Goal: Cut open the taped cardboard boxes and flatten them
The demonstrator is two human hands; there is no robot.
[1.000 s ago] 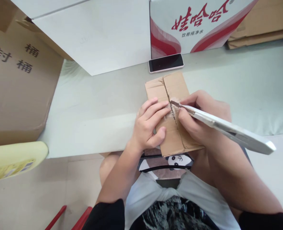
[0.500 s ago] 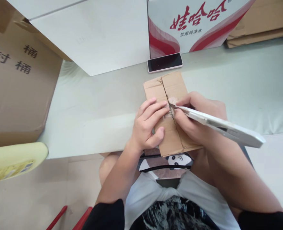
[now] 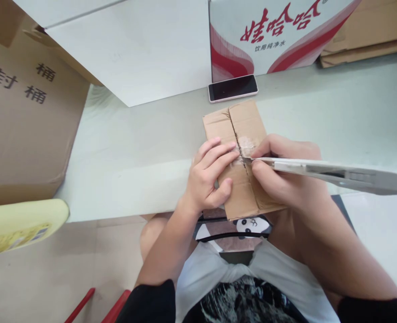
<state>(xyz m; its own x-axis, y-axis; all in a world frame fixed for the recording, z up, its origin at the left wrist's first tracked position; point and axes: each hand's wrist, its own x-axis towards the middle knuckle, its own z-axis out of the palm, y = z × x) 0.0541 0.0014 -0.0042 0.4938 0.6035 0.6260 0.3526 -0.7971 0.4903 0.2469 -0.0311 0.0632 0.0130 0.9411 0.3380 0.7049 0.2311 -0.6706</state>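
Worktop (image 3: 127, 175), pale green, spread across the view. To the left, large brown carton (image 3: 33, 134), printed 封, 桶 (twice) plus one clipped character. At back, white-and-red carton (image 3: 232, 63): brand 娃哈哈 in red script, 饮用纯净水 small and dark beneath. At left edge, pale yellow container (image 3: 23, 217), label too blurred to read. At near edge of worktop, small cardboard box (image 3: 242, 195), no print seen. Left hand (image 3: 207, 172) unmoved since half a second ago, fingers extended flat on top of box, grasping nothing. Right hand (image 3: 289, 184) slightly nearer the body, white knife (image 3: 346, 175) pinched between thumb and fingers, now flatter, tail out of view. Tip shifted down seam (image 3: 233, 125); more tape (image 3: 247, 144) exposed. Judged: work advancing along taped stretch, flaps still closed.
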